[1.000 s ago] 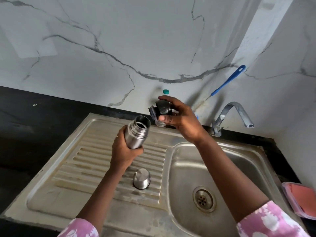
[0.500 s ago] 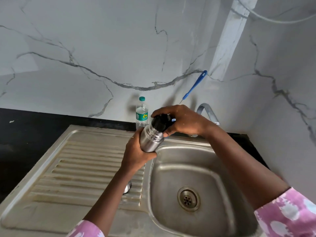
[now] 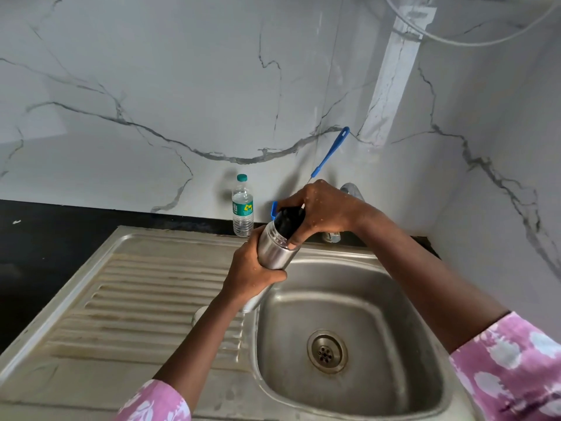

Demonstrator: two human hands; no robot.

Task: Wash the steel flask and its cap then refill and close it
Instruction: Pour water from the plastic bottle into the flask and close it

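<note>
- Far left, the black bench carries the ribbed steel draining board. The small steel cup lid rests on it, mostly hidden behind my left forearm.
- A clear plastic water bottle with a green top stands at the wall, just beside the flask.
- My left grip wraps the brushed steel flask, which tilts over the rim of the steel sink basin.
- A second ago the black stopper cap hung apart from the open mouth. Now it sits in it, my right grip curled round it from above.
- I judge closing is under way. I cannot tell whether the flask holds water, and the cup lid is not yet on.
- The blue-handled brush leans on the wall behind.
</note>
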